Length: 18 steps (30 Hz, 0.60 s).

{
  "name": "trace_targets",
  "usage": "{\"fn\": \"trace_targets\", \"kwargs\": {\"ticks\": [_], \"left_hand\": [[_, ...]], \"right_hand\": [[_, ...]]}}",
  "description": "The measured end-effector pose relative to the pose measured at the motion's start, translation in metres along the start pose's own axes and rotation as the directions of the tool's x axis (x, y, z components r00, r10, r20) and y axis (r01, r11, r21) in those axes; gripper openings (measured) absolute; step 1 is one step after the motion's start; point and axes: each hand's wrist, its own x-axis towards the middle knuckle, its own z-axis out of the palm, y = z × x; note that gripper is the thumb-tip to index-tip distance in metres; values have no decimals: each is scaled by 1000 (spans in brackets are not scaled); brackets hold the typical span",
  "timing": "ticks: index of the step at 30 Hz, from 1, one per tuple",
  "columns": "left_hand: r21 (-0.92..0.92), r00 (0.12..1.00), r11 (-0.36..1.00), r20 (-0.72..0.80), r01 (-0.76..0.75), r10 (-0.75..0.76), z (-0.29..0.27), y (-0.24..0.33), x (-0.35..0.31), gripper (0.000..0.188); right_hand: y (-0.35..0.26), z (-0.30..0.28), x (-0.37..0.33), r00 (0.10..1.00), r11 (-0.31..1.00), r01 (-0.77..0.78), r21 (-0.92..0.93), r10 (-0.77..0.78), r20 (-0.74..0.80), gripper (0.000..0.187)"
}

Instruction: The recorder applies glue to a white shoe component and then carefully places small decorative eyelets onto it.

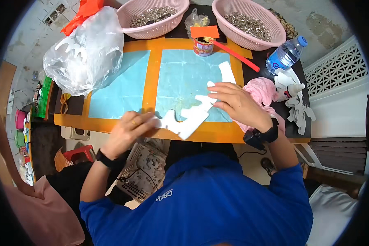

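White flat cut-out pieces (192, 121) with curved notches and tabs lie at the front edge of the work board, partly overlapping. My left hand (131, 129) pinches their left end, its fingertips slightly blurred. Over on the right, my right hand (240, 102) bends its fingers onto the upper right end and covers part of it. Another white curved strip (226, 73) sticks out beyond my right fingers; whether it joins the others is hidden. Under them is the board's light blue sheet (184, 78), framed by orange tape (152, 82).
Two pink baskets (151, 30) of metal pieces stand at the back. Between them and me is a small tub (203, 47) with a red-handled brush (238, 57). A plastic bag (90, 53) sits left; a pink cloth (260, 92), water bottle (287, 53) and white scraps (301, 112) lie right.
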Motion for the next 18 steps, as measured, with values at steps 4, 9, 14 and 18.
{"fn": "trace_targets", "kwargs": {"ticks": [4,9,14,18], "left_hand": [[-278,924,917,-176,285,-340,-17,-30,-18,46],[30,904,915,-170,403,-392,-23,-75,-20,34],[121,872,900,-330,419,-362,-3,-53,14,37],[-311,940,937,-242,161,-242,21,29,67,33]], "right_hand": [[-1,3,-7,999,998,38,39,-37,-40,26],[-9,18,0,994,999,13,41,-8,-109,27],[-24,15,4,979,987,-44,157,74,-192,27],[-23,7,-17,962,974,-104,202,150,-229,23]]}}
